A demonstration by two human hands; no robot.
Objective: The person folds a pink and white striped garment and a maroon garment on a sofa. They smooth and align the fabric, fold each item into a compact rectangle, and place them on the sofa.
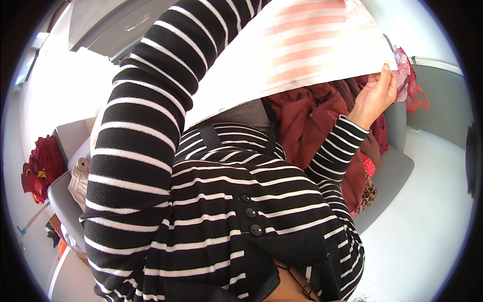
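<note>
My right hand pinches the lower corner of a pink-and-white striped cloth between thumb and fingers. The cloth is stretched across the space in front of me, and a small round fastener sits near its hem. My left arm in its black-and-white striped sleeve reaches up to the top edge, and the left hand is out of view. Just below the cloth, beside my right forearm, lies a heap of rust-red garments. Strong light washes out the cloth's left part.
The garments lie on a grey sofa, with leopard-print fabric near its edge. Folded beige cloth rests at the left. Beyond it is a dark red bundle. A grey cabinet stands at upper left.
</note>
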